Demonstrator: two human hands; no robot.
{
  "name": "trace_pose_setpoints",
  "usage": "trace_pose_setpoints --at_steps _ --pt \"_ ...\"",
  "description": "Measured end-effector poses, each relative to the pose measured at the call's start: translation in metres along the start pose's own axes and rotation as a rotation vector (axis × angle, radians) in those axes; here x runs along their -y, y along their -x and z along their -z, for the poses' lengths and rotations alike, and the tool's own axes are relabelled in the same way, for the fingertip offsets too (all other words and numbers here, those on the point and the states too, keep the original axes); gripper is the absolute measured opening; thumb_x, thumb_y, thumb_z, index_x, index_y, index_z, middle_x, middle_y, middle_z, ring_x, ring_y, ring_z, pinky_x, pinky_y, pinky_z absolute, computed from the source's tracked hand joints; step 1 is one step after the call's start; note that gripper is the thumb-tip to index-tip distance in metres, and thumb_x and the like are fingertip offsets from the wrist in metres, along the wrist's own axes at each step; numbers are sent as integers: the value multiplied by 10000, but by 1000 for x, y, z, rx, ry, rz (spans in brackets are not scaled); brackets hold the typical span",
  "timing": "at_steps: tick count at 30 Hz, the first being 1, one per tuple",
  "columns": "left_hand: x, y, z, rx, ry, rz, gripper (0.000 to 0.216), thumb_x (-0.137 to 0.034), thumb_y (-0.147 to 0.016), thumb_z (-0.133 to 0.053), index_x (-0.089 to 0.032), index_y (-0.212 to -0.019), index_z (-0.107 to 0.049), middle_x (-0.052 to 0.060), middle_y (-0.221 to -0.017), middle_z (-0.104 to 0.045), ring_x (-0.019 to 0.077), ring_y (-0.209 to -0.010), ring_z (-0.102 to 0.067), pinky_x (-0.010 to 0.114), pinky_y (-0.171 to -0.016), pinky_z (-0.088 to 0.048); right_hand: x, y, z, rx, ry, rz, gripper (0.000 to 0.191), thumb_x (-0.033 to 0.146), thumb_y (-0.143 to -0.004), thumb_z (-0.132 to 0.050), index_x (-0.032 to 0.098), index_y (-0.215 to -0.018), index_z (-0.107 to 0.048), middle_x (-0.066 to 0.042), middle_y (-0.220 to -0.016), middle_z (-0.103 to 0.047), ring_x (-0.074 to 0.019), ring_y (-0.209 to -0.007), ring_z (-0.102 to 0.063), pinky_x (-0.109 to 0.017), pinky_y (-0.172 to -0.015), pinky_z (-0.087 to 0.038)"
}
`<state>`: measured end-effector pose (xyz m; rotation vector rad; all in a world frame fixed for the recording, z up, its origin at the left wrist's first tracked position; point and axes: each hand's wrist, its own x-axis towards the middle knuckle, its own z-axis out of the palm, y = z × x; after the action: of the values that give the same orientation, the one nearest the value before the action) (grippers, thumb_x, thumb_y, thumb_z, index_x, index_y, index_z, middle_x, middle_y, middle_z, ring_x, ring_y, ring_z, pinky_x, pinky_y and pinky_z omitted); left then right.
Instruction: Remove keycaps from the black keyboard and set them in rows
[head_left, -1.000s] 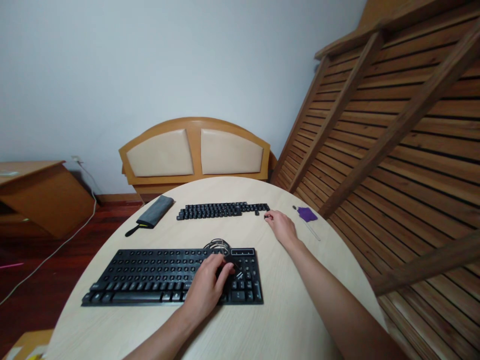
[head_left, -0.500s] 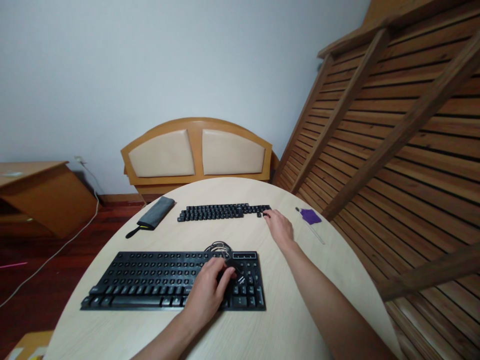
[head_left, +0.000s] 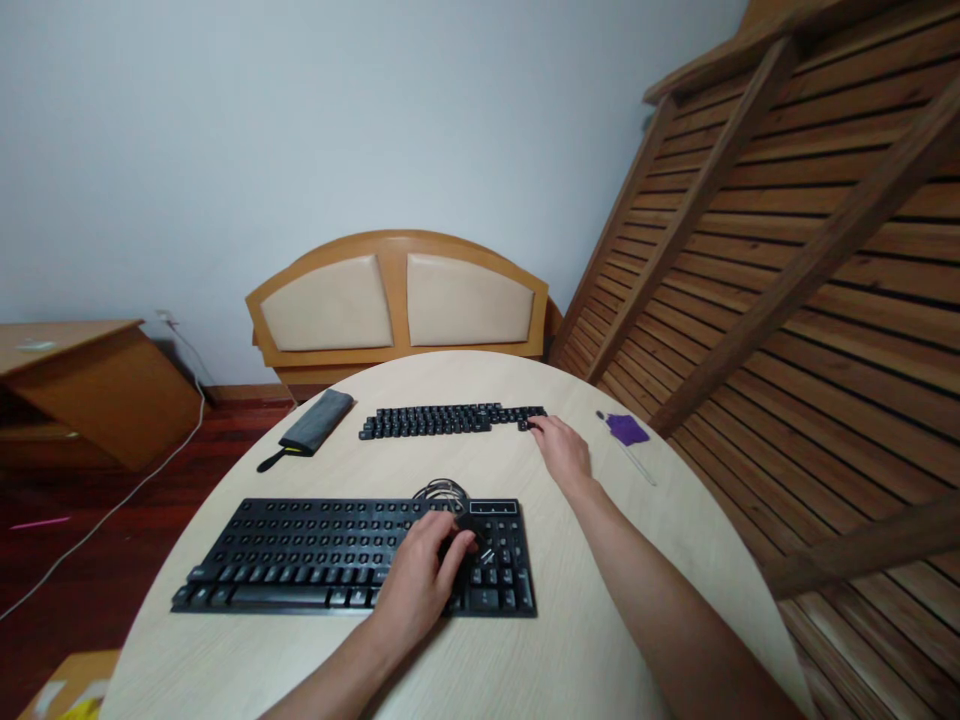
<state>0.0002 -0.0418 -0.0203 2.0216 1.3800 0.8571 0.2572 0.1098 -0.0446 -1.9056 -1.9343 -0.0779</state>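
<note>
A black keyboard point(head_left: 300, 594) lies on the near part of the table, with many keycaps off its upper rows and bare switch posts showing. My left hand point(head_left: 427, 560) is closed over its right part, thumb and fingers round a small dark thing point(head_left: 472, 528) that I cannot make out; two pale marks show just below it. Farther back, loose black keycaps point(head_left: 427, 421) are laid out in rows. My right hand point(head_left: 561, 450) is at the right end of these rows, fingertips pinched at a keycap point(head_left: 532, 424), partly hidden.
A coiled cable point(head_left: 442, 488) lies behind the keyboard. On the left of the round table point(head_left: 592, 640) is a grey pouch point(head_left: 319, 424) with a strap. To the right lie a purple cloth point(head_left: 627, 429) and a thin stick-like item point(head_left: 636, 462). Wooden slats point(head_left: 847, 300) lean beside the table.
The view has shifted slightly. My right hand stays at the right end of the keycap rows, its fingertips at a keycap. My left hand keeps its place over the keyboard.
</note>
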Motion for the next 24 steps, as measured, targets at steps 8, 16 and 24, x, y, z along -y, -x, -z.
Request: trace_pose_setpoints --at_steps 8,16,24 --pt "0 0 2 0 3 -5 300 -345 -995 -437 -191 -820 -625 48 -847 -629 216 -852 -576 334 -776 -414 10 10 19 47 22 -14 415 203 -954 -484 246 -1367 -473 -92 -1190 -636 -238 -984 -636 -319 -740 -469" --pt "-3 -2 3 -20 9 -32 294 -344 -987 -456 -191 -820 -645 54 -835 -652 212 -839 -594 322 -771 -423 32 59 73 195 -57 87 134 190 -901 -537 215 -938 -663 -47 -983 -686 -212 -880 -648 -298 -710 -449" --pt "-3 -2 3 -2 28 -52 306 -369 -972 -475 -186 -848 -686 53 -842 -693 213 -817 -612 302 -761 -431 46 115 100 421 -566 415 111 288 -833 -700 226 -924 -684 -52 -1161 -620 -209 -1117 -572 -333 -970 -433"
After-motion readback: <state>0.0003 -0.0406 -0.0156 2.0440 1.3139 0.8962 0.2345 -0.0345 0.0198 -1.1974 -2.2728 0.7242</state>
